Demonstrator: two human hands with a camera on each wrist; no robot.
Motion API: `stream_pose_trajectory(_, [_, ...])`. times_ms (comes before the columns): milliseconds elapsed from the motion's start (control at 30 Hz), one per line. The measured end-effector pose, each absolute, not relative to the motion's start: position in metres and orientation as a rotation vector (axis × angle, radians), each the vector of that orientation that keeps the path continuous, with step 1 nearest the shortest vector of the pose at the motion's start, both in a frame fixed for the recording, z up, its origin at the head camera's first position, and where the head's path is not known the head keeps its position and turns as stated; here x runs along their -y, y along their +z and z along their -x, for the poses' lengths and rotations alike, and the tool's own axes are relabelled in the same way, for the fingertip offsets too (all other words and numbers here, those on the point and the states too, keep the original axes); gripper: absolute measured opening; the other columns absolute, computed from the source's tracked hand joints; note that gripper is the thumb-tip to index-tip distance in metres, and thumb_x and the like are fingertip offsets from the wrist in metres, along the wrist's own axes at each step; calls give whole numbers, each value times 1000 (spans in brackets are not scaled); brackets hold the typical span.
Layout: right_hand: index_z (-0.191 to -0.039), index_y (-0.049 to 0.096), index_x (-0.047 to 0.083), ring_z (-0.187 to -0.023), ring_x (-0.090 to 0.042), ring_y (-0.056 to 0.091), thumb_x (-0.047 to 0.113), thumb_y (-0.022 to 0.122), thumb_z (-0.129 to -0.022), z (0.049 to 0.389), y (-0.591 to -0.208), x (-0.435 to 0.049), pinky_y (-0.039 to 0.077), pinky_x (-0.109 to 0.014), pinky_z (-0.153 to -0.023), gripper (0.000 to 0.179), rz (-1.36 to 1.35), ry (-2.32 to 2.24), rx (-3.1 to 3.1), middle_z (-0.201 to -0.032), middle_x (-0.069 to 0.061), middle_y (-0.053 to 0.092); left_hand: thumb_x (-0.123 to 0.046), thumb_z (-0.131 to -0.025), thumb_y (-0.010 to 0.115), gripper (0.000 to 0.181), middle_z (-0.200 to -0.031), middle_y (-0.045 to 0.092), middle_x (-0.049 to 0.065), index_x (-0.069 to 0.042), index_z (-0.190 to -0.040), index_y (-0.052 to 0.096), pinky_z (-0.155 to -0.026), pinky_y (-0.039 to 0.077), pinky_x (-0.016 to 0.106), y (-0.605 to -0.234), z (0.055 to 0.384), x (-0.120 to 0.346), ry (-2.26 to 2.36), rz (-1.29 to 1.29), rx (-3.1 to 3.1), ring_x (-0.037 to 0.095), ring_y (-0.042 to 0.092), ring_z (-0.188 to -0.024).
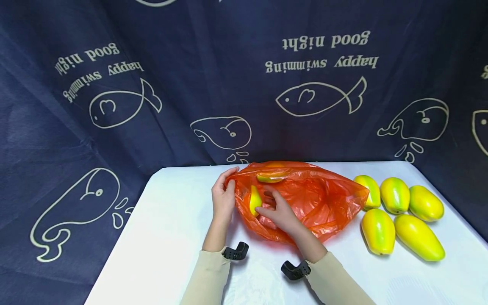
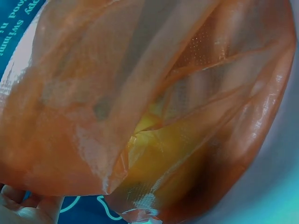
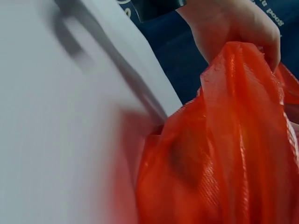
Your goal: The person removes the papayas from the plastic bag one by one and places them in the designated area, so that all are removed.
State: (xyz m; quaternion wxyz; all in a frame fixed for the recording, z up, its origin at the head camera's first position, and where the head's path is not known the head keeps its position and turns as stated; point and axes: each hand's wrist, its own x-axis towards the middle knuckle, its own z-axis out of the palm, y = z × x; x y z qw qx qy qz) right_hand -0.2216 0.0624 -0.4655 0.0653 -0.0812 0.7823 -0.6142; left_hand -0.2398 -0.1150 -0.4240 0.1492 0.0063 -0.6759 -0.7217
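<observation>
A red plastic bag [image 1: 312, 207] lies on the table with its mouth gaping toward me. My left hand [image 1: 224, 192] pinches the bag's left rim between thumb and fingers; part of it shows at the lower left corner in the left wrist view. Reaching into the mouth, my right hand [image 1: 280, 212] has its fingers spread and loosely bent. Its thumb tip is beside a yellow mango [image 1: 254, 200] inside the bag, and I see no grip on it. Another mango [image 1: 271, 176] lies higher up in the bag, partly behind red film. The right wrist view does not show the right hand's fingers.
Several yellow-green mangoes [image 1: 396, 195] are grouped on the white table [image 1: 160, 237] to the right, close to the bag's right corner. Behind the table hangs a dark blue cloth [image 1: 236, 84] printed with fish and whales.
</observation>
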Motion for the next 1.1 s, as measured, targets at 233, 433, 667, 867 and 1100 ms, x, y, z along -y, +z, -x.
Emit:
stream_pose_trajectory(233, [-153,36,11,-129,-35,54,22,78,-86,225,-470,-55,46,-51,-111,79,208,-1864,-2351,-146,-18,51,-7,-101,47,33,-130,68,5,-15,-126,68,-106,52,35,-426,241,115,-2074,-16,1938,22,63,-119])
stream_pose_trajectory(433, [-153,35,11,-128,-34,56,22,78,-86,229,-474,-52,50,-48,-108,81,225,-1872,-2330,-145,-18,52,-7,-102,47,33,-131,67,5,-14,-127,68,-106,52,36,-425,241,115,-2071,6,1941,23,63,-120])
stream_pose_trajectory(667, [-151,37,9,-128,-34,55,19,78,-86,233,-479,-47,46,-50,-111,78,267,-1877,-2362,-146,-18,52,-5,-101,46,34,-130,68,5,-14,-126,68,-106,52,36,-421,239,115,-2059,9,1939,21,63,-119])
stream_pose_trajectory(867, [-150,39,11,-122,-30,59,17,79,-85,232,-480,-45,49,-47,-108,76,262,-1852,-2388,-141,-16,57,-5,-101,46,34,-129,68,4,-15,-125,68,-104,53,34,-426,241,116,-2077,7,1923,20,64,-117])
stream_pose_trajectory(1100, [-149,41,12,-120,-28,60,17,77,-86,232,-479,-44,51,-46,-107,73,251,-1825,-2415,-141,-14,57,-5,-101,46,34,-129,68,6,-13,-126,68,-104,53,33,-426,241,116,-2079,17,1922,21,64,-118])
